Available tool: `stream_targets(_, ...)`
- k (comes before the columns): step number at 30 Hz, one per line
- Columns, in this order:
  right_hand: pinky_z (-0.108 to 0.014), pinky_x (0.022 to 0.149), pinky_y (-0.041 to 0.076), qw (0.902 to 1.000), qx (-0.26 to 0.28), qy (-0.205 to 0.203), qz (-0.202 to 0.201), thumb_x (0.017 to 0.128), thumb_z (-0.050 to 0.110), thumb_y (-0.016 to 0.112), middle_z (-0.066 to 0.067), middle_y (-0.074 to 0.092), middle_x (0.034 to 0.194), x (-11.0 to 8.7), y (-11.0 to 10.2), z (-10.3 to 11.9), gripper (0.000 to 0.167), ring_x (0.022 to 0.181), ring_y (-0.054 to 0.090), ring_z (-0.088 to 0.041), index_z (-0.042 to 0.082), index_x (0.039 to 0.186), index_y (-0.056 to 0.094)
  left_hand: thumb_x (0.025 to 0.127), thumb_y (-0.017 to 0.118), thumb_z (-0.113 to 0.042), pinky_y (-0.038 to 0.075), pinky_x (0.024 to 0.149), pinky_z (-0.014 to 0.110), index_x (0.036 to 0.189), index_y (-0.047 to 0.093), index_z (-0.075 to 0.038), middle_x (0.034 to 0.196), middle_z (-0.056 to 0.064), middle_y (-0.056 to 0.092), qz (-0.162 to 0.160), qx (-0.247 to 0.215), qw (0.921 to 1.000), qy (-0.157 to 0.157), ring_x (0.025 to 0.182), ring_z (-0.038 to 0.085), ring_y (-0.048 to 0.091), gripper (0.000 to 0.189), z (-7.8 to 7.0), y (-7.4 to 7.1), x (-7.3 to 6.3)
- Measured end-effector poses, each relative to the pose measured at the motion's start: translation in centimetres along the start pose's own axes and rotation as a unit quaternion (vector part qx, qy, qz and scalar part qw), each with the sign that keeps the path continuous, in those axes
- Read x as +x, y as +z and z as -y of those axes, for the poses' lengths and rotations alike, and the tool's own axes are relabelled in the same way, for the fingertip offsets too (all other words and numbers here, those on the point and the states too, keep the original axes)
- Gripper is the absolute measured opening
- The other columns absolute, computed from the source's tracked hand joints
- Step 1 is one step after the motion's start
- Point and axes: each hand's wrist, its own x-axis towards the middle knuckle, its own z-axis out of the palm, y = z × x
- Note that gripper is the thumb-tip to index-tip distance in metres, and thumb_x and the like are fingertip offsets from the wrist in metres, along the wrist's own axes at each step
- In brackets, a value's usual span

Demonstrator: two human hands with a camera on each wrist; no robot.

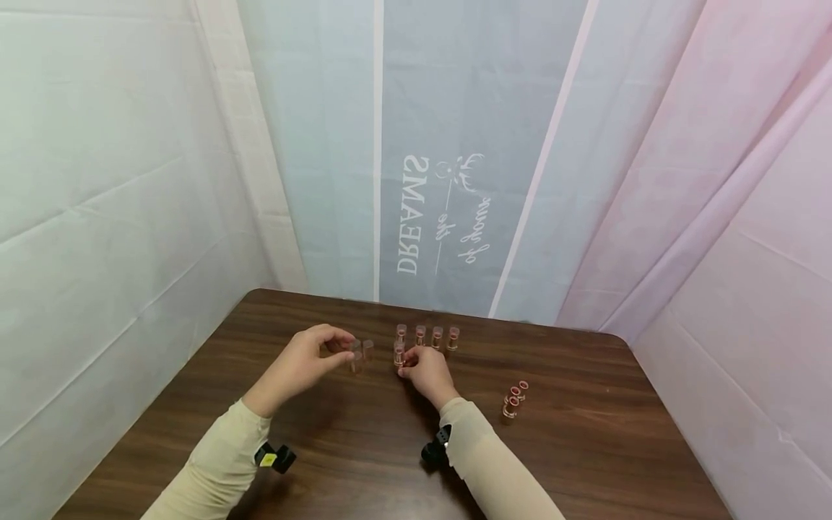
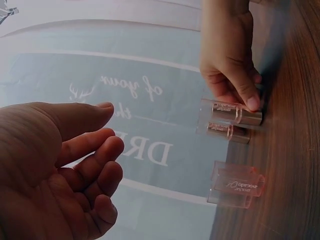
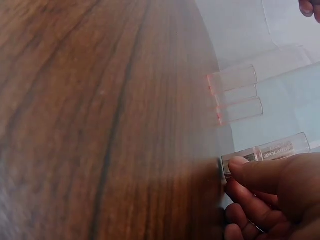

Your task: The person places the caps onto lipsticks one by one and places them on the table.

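At a dark brown wood-grain table [image 1: 585, 426], a person's right hand [image 1: 430, 372] pinches a small cylindrical tube with a shiny metallic base and clear plastic cap [image 1: 399, 352], thumb and fingers closed low on the base. We see it upright at the fingertips, on that hand's left side; the right hand is the nearer, the left hand [image 1: 302, 365] well apart from it. Whether its base bears on the tabletop, we cannot tell. Just behind it stands the leftmost of four matching capped tubes [image 1: 437, 336] in a row.

The left hand holds nothing, its fingers loosely curled and thumb parted from them. Just beyond its fingertips, between it and the pinched tube, we count three clear, pink-rimmed plastic caps [image 1: 368, 350], with nothing visible inside. A reddish tint shows within the row's tubes. To the right, uncapped metallic bases with red-ringed tops [image 1: 510, 409] stand clustered, their number unclear to us.
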Motion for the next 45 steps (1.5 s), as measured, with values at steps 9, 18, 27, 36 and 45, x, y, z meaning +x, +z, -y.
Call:
stream_targets(9,-0.036,0.074,0.053,0.9999,-0.013,0.006,0.001,0.086,0.016,0.084,0.004,0.068,0.084,-0.3,0.3,-0.5,0.012,0.076,0.06,-0.012,0.015,0.092,0.074,0.093,0.078,-0.02,0.056,0.084,0.043,0.114,0.074,-0.016,0.103,-0.003,0.068,0.011,-0.022,0.9997,-0.01,0.091,0.011,0.062,0.022,0.3,0.8,-0.3)
stream_targets(18,-0.038,0.077,0.055,0.9993,-0.034,-0.01,0.01,0.084,0.018,0.085,0.002,0.07,0.088,-0.2,-0.3,-0.2,0.017,0.08,0.062,-0.014,0.013,0.096,0.075,0.092,0.079,-0.02,0.054,0.081,0.036,0.113,0.074,-0.016,0.101,-0.006,0.068,0.009,-0.013,0.9999,-0.004,0.09,0.01,0.062,0.022,0.2,0.6,-0.1)
stream_targets(27,-0.043,0.084,0.056,0.9982,-0.046,-0.031,-0.023,0.086,0.013,0.083,-0.006,0.071,0.105,-1.2,-2.5,1.1,0.026,0.095,0.068,-0.022,0.008,0.11,0.074,0.093,0.078,-0.019,0.054,0.079,0.031,0.115,0.073,-0.014,0.105,-0.002,0.069,0.02,-0.009,0.9997,-0.008,0.09,0.011,0.062,0.024,0.0,0.2,0.1)
stream_targets(36,-0.038,0.081,0.057,0.9868,-0.032,-0.125,-0.098,0.089,0.013,0.08,-0.001,0.069,0.104,-4.7,-7.1,3.1,0.023,0.093,0.066,-0.017,0.01,0.112,0.074,0.092,0.078,-0.019,0.054,0.078,0.031,0.116,0.073,-0.014,0.108,0.003,0.071,0.022,-0.001,0.9997,-0.011,0.091,0.011,0.063,0.025,0.4,0.2,0.2)
stream_targets(45,-0.039,0.083,0.057,0.9753,0.041,-0.166,-0.14,0.09,0.014,0.081,0.007,0.069,0.108,-8.8,-10.7,2.5,0.023,0.098,0.064,-0.009,0.021,0.111,0.073,0.093,0.078,-0.02,0.054,0.079,0.032,0.118,0.073,-0.016,0.108,0.0,0.071,0.03,-0.003,0.9994,-0.016,0.091,0.011,0.063,0.025,0.6,0.3,0.3)
